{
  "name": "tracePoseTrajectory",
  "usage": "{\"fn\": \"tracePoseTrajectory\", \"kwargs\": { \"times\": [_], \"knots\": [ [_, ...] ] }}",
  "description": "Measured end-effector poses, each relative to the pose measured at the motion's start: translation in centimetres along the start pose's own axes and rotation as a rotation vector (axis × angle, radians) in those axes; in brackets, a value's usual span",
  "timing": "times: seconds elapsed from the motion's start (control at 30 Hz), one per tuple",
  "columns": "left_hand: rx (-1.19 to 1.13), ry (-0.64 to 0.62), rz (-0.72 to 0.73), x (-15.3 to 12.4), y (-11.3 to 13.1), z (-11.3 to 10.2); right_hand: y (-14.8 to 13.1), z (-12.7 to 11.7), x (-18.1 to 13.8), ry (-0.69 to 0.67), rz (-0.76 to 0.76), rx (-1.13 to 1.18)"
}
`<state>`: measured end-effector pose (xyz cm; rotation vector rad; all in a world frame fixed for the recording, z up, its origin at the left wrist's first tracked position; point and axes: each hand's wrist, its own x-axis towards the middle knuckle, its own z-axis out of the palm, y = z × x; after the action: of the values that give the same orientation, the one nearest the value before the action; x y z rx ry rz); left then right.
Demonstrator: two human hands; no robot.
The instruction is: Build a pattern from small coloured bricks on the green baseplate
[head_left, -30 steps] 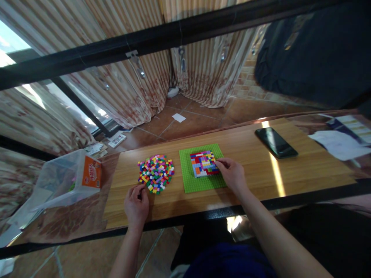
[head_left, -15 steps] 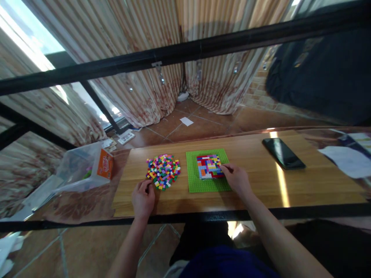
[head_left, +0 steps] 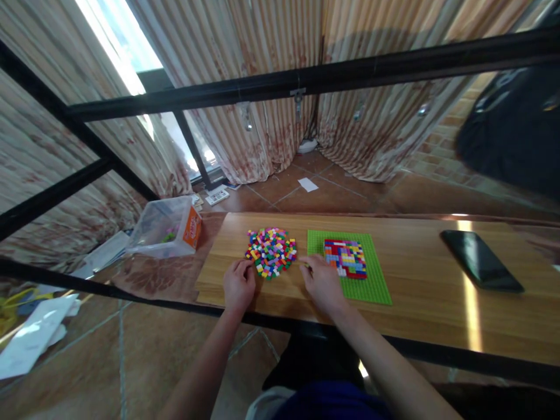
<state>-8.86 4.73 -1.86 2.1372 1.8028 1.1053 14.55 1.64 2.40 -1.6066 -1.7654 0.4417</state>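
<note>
A heap of small multicoloured toy bricks [head_left: 271, 251] lies on the wooden board. My left hand [head_left: 240, 286] rests at its lower left edge with fingers curled together; whether a brick is between them is hidden. To the right of the heap, my right hand [head_left: 322, 283] reaches toward it, thumb and forefinger a little apart and no brick visible between them. Beyond that hand is a green studded baseplate [head_left: 377, 274], partly covered by the wrist's side. On the baseplate sits a square block of built-up bricks [head_left: 347, 258] in mixed colours.
A black phone [head_left: 481, 259] lies on the right of the wooden board [head_left: 420, 280]. At the left stands a clear plastic box [head_left: 160, 233] with an orange label. A black metal rail [head_left: 271, 84] crosses in front of the curtains, and another runs along the near edge.
My right hand has left the brick block and moved left to beside the heap. My left hand stays by the heap's edge. The view has shifted left, and the baseplate looks slightly turned.
</note>
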Motion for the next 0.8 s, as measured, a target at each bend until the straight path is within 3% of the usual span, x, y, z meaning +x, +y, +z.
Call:
{"fn": "tracePoseTrajectory", "kwargs": {
  "times": [0.1, 0.23, 0.8],
  "knots": [
    [0.004, -0.006, -0.006, -0.1, -0.1, 0.1, -0.2, 2.2, 1.6, -0.084, 0.064, -0.101],
    [0.011, -0.007, -0.021, -0.2, 0.0, 0.1, -0.2, 3.4, 2.7, -0.138, 0.118, -0.208],
    [-0.001, -0.007, -0.018, 0.0, 0.4, -0.2, -0.3, 2.6, 1.6, -0.228, 0.079, -0.308]
  ]
}}
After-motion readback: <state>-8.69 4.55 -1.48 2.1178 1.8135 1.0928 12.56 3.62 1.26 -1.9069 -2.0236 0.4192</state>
